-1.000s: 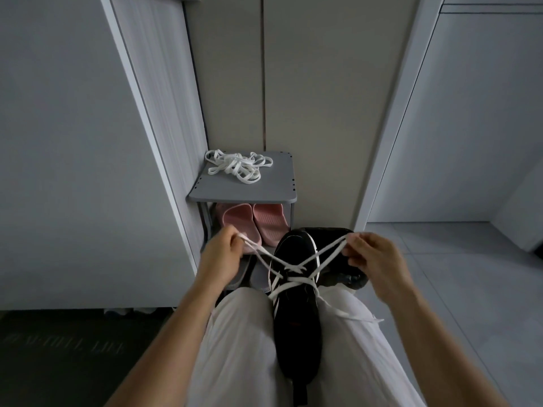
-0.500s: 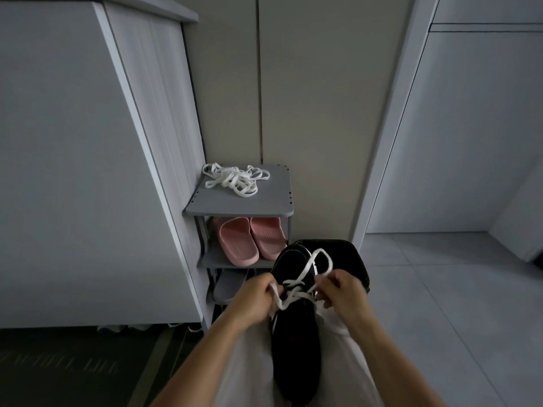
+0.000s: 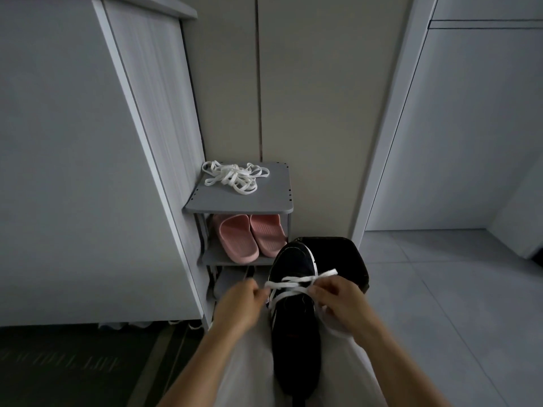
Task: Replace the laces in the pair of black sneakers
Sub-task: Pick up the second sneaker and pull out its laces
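Through the head camera I saw the black sneaker (image 3: 295,318) lying lengthwise on the person's lap, on light trousers (image 3: 246,365), its toe pointing away toward the shoe rack (image 3: 244,202); a white lace (image 3: 293,281) crossed flat over the top of the shoe, just behind the toe. The left hand (image 3: 239,306) sat just beside the sneaker's left edge, its fingers curled in and pinching the lace's left end; the right hand (image 3: 340,301) sat at the shoe's right edge, thumb and fingers closed on the lace near where the strands crossed, with one end sticking out past the knuckles. A slack loop of the same lace hung below the right hand; I could not tell where it ran. Behind the toe stood a dark rounded object (image 3: 346,259) on the tiled floor (image 3: 440,304); I could not make out what it was. On the rack's top shelf lay a loose heap of white laces (image 3: 235,177), well apart from the hands; on the shelf below sat a pair of pink slippers (image 3: 252,237), side by side; a pale cabinet (image 3: 73,171) stood against the rack's left side.
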